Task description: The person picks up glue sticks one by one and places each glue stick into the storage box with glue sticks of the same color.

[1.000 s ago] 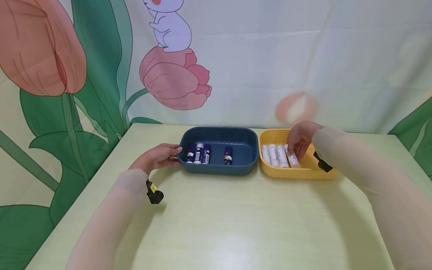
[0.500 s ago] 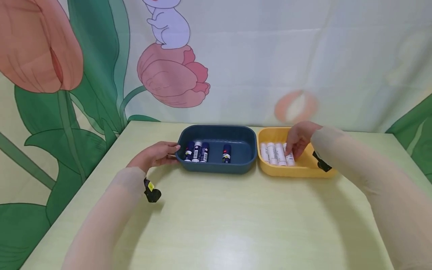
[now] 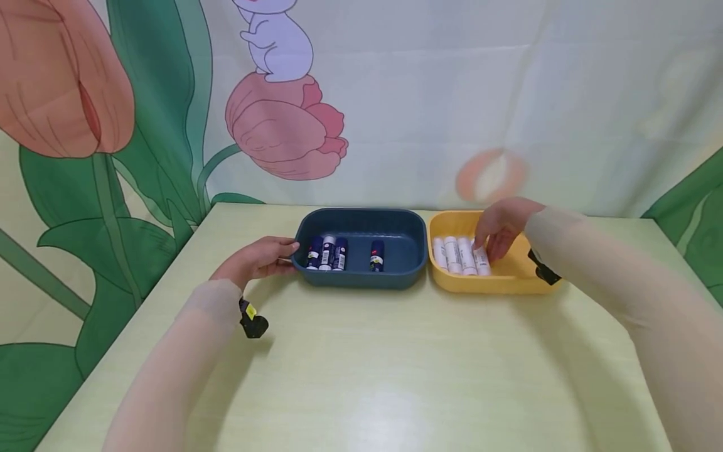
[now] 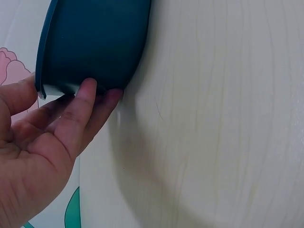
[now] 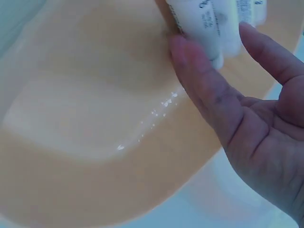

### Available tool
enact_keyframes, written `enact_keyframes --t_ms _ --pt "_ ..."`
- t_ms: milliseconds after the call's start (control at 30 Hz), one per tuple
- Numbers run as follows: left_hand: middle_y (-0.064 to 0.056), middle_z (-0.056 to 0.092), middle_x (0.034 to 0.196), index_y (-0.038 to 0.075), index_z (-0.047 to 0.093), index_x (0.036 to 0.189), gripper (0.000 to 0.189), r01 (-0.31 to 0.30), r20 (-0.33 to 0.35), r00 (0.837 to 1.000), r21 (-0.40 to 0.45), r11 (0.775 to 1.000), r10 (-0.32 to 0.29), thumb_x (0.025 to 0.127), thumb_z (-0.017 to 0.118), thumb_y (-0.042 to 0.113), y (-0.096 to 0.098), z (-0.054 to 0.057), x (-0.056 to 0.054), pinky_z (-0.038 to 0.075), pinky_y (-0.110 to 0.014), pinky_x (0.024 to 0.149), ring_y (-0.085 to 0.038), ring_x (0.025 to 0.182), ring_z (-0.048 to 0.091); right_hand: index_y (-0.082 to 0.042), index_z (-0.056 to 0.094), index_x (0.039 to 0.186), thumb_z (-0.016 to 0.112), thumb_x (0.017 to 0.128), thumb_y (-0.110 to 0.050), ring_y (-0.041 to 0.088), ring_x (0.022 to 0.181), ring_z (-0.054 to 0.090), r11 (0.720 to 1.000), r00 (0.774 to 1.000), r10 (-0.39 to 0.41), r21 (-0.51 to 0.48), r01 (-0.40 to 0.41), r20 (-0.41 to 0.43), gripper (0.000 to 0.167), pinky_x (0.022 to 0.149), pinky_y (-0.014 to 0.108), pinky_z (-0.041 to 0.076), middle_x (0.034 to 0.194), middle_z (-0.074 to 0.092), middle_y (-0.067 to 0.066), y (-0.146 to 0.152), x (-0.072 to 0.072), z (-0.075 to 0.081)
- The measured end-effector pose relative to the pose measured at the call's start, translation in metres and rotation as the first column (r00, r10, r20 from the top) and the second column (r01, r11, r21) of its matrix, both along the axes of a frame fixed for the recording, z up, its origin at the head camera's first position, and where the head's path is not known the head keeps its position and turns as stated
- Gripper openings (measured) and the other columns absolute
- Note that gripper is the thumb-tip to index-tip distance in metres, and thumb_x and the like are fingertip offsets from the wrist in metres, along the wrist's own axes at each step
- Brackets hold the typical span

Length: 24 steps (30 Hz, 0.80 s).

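My left hand (image 3: pixel 264 257) holds the end of a dark blue tray (image 3: pixel 361 280), thumb at the rim (image 4: pixel 39 88) and fingers against the outer wall. Inside it lie three dark blue glue sticks (image 3: pixel 327 253) side by side, with another blue glue stick (image 3: pixel 376 256) apart to their right. My right hand (image 3: pixel 503 227) reaches into a yellow tray (image 3: pixel 491 285) at a row of several white glue sticks (image 3: pixel 453 255). Its fingers (image 5: pixel 202 71) touch the rightmost white glue stick (image 5: pixel 195 23); the thumb stands apart, beside the neighbouring sticks.
The two trays stand side by side near the back edge of a pale wooden table (image 3: pixel 361 364). Behind hangs a curtain (image 3: pixel 407 113) printed with tulips and a white animal. Each wrist wears a small black camera (image 3: pixel 252 320).
The rightmost white glue stick has gone from slanting apart to lying against the row. My right hand has eased slightly off to the right. My left hand keeps its place on the blue tray.
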<state>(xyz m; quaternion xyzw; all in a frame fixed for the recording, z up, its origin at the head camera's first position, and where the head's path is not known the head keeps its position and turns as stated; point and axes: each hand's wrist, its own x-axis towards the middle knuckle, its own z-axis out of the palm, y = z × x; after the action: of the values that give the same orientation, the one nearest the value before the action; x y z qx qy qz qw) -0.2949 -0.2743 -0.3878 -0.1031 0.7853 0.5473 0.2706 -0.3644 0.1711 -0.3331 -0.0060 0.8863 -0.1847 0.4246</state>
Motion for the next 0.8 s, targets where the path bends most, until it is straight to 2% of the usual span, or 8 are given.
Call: enact_keyframes --t_ms 100,200,333,433,567,667,733,800 --pt "-0.023 0.040 0.157 0.004 0.021 0.163 0.058 0.000 -0.002 1.000 0.001 1.000 0.000 0.112 0.040 0.024 -0.001 0.000 0.001 0.045 -0.037 0.119 -0.019 0.110 0.057 0.005 0.041 0.147 0.061 0.102 -0.026 0.029 0.109 0.070 0.998 0.996 0.069 0.006 -0.068 -0.056 0.059 0.094 0.033 0.063 0.134 0.061 0.026 0.005 0.004 0.009" --pt "-0.023 0.040 0.157 0.004 0.021 0.163 0.058 0.006 -0.006 1.000 0.006 1.000 -0.006 0.112 0.040 0.024 -0.003 0.000 0.001 0.047 -0.035 0.117 -0.016 0.106 0.058 0.008 0.037 0.148 0.054 0.106 -0.025 0.035 0.116 0.066 0.989 0.985 0.146 -0.007 -0.147 -0.089 0.056 0.096 0.037 0.062 0.137 0.052 0.030 0.008 0.015 0.022" --pt "-0.024 0.039 0.157 0.002 0.022 0.162 0.058 0.016 -0.015 1.000 0.021 1.000 -0.016 0.112 0.040 0.023 -0.005 -0.001 0.001 0.046 -0.035 0.117 -0.013 0.102 0.060 0.006 0.043 0.141 0.051 0.107 -0.026 0.036 0.114 0.066 0.974 0.962 0.219 -0.014 -0.224 -0.165 0.047 0.092 0.039 0.063 0.132 0.055 0.028 0.011 0.041 0.035" --pt "-0.024 0.040 0.157 0.001 0.022 0.162 0.057 0.019 -0.012 1.000 0.030 0.999 -0.019 0.112 0.039 0.023 -0.005 -0.005 0.001 0.047 -0.035 0.116 -0.012 0.100 0.061 0.005 0.049 0.136 0.054 0.106 -0.027 0.032 0.107 0.067 0.965 0.930 0.249 -0.015 -0.262 -0.270 0.044 0.084 0.038 0.064 0.123 0.061 0.023 0.015 0.062 0.037" --pt "-0.023 0.041 0.156 0.001 0.021 0.162 0.058 0.024 -0.010 1.000 0.036 0.999 -0.023 0.112 0.039 0.023 -0.004 -0.008 0.003 0.055 -0.028 0.106 -0.009 0.096 0.063 0.003 0.052 0.133 0.056 0.105 -0.026 0.029 0.102 0.068 0.955 0.884 0.245 -0.060 -0.291 -0.399 0.041 0.080 0.038 0.063 0.119 0.067 0.021 0.022 0.087 0.034" --pt "-0.023 0.044 0.152 0.001 0.020 0.162 0.057 0.025 -0.023 0.999 0.038 0.999 -0.024 0.112 0.038 0.024 -0.004 -0.007 0.003 0.060 -0.023 0.098 -0.007 0.092 0.063 0.002 0.056 0.130 0.057 0.104 -0.025 0.026 0.099 0.068 0.947 0.850 0.201 -0.123 -0.295 -0.487 0.038 0.078 0.037 0.062 0.117 0.070 0.020 0.027 0.104 0.029" --pt "-0.023 0.044 0.152 0.002 0.021 0.162 0.057 0.026 -0.032 0.999 0.036 0.999 -0.025 0.112 0.037 0.024 -0.004 -0.006 0.003 0.059 -0.024 0.098 -0.007 0.092 0.063 0.001 0.060 0.127 0.059 0.103 -0.023 0.023 0.094 0.067 0.944 0.822 0.152 -0.167 -0.286 -0.549 0.034 0.076 0.034 0.060 0.114 0.071 0.018 0.029 0.115 0.025" --pt "-0.024 0.043 0.154 0.002 0.019 0.163 0.058 0.031 -0.036 0.999 0.031 0.999 -0.030 0.112 0.037 0.025 -0.003 -0.004 0.003 0.057 -0.028 0.105 -0.010 0.100 0.063 0.001 0.062 0.124 0.060 0.103 -0.021 0.021 0.091 0.066 0.938 0.789 0.103 -0.205 -0.280 -0.606 0.031 0.074 0.031 0.058 0.111 0.071 0.017 0.029 0.125 0.020"
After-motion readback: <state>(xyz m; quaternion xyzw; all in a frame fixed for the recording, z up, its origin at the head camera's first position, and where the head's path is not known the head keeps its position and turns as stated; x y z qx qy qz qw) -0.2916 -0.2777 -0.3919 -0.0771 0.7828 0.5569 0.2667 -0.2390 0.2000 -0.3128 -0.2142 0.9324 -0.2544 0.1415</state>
